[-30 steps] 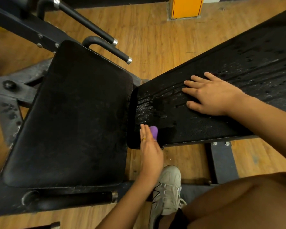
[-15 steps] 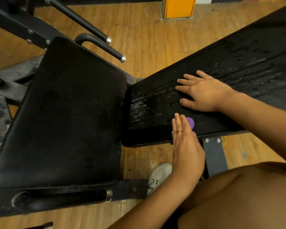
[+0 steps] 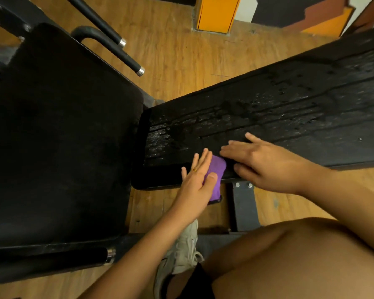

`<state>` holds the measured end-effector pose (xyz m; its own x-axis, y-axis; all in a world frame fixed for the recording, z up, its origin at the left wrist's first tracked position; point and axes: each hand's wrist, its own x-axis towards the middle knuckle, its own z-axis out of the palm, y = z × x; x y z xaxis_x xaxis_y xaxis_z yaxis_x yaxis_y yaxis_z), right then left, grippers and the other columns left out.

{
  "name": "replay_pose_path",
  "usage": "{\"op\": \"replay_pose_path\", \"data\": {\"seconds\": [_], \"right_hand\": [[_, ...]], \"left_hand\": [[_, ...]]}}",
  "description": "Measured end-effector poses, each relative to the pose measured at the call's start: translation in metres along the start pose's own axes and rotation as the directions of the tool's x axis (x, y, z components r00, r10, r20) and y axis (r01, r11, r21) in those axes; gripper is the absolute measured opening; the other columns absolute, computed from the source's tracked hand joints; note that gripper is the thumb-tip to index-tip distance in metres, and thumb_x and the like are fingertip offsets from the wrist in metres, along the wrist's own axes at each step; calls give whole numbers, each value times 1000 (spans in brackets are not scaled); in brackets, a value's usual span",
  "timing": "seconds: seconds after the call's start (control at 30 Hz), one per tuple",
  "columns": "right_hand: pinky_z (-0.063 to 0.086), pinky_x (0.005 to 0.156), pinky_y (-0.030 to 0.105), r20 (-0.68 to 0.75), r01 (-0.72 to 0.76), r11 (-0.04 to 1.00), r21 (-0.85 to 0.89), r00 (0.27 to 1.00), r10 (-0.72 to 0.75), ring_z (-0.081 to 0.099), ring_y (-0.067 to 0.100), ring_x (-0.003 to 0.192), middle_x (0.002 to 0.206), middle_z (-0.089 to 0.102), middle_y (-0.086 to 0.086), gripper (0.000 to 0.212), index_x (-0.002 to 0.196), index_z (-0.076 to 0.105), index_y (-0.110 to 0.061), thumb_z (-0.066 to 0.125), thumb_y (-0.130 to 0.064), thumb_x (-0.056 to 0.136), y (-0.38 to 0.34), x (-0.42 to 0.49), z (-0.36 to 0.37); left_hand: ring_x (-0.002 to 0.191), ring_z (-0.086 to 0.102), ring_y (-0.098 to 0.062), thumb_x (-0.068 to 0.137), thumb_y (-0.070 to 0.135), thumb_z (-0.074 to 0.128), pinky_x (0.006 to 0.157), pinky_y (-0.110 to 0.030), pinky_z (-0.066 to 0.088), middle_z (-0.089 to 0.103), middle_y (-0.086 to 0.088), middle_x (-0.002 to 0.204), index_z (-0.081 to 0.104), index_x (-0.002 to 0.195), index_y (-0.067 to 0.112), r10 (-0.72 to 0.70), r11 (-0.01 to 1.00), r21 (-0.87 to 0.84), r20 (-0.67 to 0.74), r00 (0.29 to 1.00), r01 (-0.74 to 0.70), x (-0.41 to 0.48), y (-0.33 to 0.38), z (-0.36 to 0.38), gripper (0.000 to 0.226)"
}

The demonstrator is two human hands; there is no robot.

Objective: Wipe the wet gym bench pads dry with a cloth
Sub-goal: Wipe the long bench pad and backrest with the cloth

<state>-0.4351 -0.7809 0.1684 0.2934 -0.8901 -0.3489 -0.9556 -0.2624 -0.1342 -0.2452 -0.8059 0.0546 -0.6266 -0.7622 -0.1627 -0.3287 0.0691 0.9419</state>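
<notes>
Pressing at the near edge of the long pad (image 3: 300, 134), the left hand (image 3: 198, 180) lies flat on the purple cloth (image 3: 216, 169), fingers straight, thumb across it, part of the cloth hanging off the edge. Just to its right, the right hand (image 3: 268, 167) rests spread on the pad, holding nothing. Beaded water (image 3: 166, 137) lies just beyond the cloth and trails along the pad's length, far right, so the left hand is nearer

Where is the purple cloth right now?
In the head view, the folded purple cloth sits on the near edge of the long wet black bench pad, under the left hand, just left of the right hand.
</notes>
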Motion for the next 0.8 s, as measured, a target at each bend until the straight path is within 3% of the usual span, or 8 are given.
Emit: {"op": "replay_pose_path", "data": {"seconds": [0.13, 0.3, 0.43, 0.5, 0.63, 0.73, 0.8], "right_hand": [[6, 124, 35, 30, 100, 990, -97, 995, -98, 20, 16, 154, 166, 24, -2, 64, 160, 26, -23, 51, -19, 101, -6, -14, 15], [9, 122, 42, -26, 158, 951, -266, 985, -171, 13, 19, 154, 167, 17, -1, 74, 161, 22, -20, 53, -18, 94, -4, -14, 25], [23, 121, 47, -32, 179, 936, -305, 980, -198, 33, 23, 149, 159, 39, 3, 61, 155, 38, -16, 44, -26, 96, -5, -5, 27], [28, 119, 47, -53, 162, 943, -291, 981, -184, 46, 24, 141, 151, 52, 5, 54, 148, 50, -13, 37, -33, 99, -7, 1, 26], [26, 121, 39, -48, 52, 955, -292, 996, -70, 61, 23, 123, 127, 68, 9, 54, 128, 65, -11, 32, -44, 101, -31, 13, 26], [40, 115, 42, -154, -125, 952, -280, 984, 84, 68, 25, 99, 104, 70, 11, 55, 110, 66, -10, 28, -48, 99, -60, 24, 33], [45, 110, 47, -215, -277, 922, -271, 951, 223, 67, 33, 104, 104, 71, 17, 55, 109, 67, -7, 34, -50, 100, -83, 33, 43]], "left_hand": [[148, -13, 5, 109, 23, 38, 116, -24, -20, -4, 17, 165, 4, 160, 23, 22, 999, 39, -12, 1000, -21, -2, -3, 5, 61], [149, -14, 3, 108, 29, 43, 118, -22, -17, -5, 13, 167, 4, 161, 22, 21, 1000, 15, -21, 1000, -21, -1, -11, 2, 66], [150, -11, 3, 107, 33, 45, 119, -24, -15, -3, 17, 164, 7, 160, 22, 4, 999, -34, -26, 1000, -5, -1, -15, -3, 67], [148, -11, 8, 109, 37, 36, 121, -26, -14, 0, 20, 163, 9, 160, 22, 23, 999, -27, -44, 999, -25, -3, -22, -9, 60], [146, -15, 14, 105, 42, 18, 124, -30, -14, -3, 20, 164, 3, 156, 30, 37, 986, 167, -73, 997, -24, -8, -52, -21, 55], [148, -18, 9, 103, 44, 14, 124, -30, -13, -8, 18, 164, -4, 155, 32, 83, 941, 334, -76, 994, -53, -10, -67, -18, 56], [149, -17, 6, 105, 43, 16, 123, -30, -12, -9, 16, 164, -5, 155, 31, 112, 930, 361, -95, 989, -70, -8, -72, -15, 56]]}}
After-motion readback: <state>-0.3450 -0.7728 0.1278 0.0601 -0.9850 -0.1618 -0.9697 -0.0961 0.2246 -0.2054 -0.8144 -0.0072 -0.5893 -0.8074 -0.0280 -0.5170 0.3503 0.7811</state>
